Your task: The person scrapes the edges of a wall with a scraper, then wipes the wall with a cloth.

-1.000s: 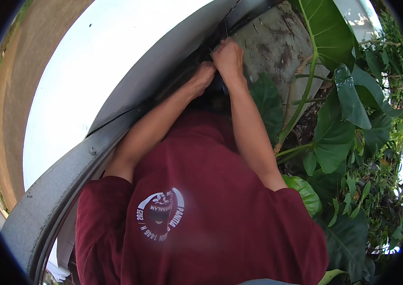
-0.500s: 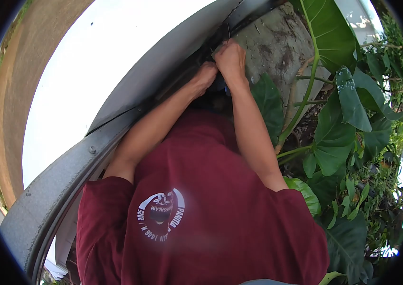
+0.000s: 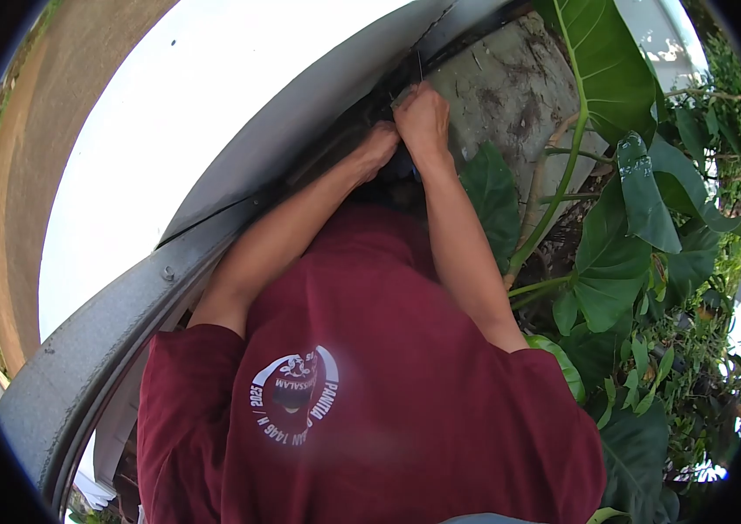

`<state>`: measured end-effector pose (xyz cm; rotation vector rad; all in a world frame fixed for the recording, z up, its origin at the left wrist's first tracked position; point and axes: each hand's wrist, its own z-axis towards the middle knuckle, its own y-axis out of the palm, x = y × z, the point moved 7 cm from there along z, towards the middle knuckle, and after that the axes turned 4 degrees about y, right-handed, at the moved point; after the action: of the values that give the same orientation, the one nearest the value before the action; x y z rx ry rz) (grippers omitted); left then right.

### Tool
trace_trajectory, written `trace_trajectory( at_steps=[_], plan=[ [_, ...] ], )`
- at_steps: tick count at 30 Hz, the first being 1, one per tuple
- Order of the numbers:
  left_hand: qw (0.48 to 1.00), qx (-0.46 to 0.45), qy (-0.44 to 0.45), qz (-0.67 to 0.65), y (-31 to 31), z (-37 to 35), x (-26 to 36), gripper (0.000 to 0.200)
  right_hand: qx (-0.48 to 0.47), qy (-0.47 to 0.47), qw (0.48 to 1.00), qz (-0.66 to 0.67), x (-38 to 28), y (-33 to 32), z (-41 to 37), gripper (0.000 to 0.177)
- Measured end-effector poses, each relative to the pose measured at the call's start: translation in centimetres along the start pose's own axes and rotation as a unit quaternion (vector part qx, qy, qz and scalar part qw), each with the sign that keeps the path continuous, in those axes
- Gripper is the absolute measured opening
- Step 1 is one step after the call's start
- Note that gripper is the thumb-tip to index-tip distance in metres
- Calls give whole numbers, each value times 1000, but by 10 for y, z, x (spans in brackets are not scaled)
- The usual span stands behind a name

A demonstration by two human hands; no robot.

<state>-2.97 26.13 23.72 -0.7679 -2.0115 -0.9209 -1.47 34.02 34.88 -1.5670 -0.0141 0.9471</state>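
Note:
My right hand [image 3: 423,122] is closed in a pinch beside the dark gap between the white panel and a grey slab. A thin wire-like strand [image 3: 420,65] sticks up from its fingertips. Just below and to the left, my left hand [image 3: 377,150] is closed too, with its fingers curled away from me. Whatever it grips is hidden by the fingers and by shadow. Both hands are close together, almost touching. Something small and bluish [image 3: 405,164] shows dimly in the shade beneath them, too dark to name.
A large curved white panel [image 3: 178,113] and a grey metal rail [image 3: 117,314] with a bolt run along my left. The weathered grey slab [image 3: 501,87] lies ahead. Broad green leaves [image 3: 606,262] and stems crowd my right side. My maroon shirt [image 3: 405,393] fills the foreground.
The view has tilted slightly, so both hands and the slab sit a little lower in the picture. My hands keep nearly the same closed pose.

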Motion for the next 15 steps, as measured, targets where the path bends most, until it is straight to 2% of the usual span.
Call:
trace_trajectory(
  at_steps=[5,8,11,15],
  plan=[
    [999,1,-20,46,-3,5,-13,30,-11,17,1000,-3,2,-2,-3,14],
    [998,-13,-50,21,1,-11,11,31,-7,7,1000,3,6,7,1,14],
    [999,12,1,33,1,-6,-1,32,-14,25,1000,-3,7,1,-6,14],
    [999,5,-25,26,-3,-6,-1,33,-21,3,1000,-3,11,16,-1,14]
  ],
)
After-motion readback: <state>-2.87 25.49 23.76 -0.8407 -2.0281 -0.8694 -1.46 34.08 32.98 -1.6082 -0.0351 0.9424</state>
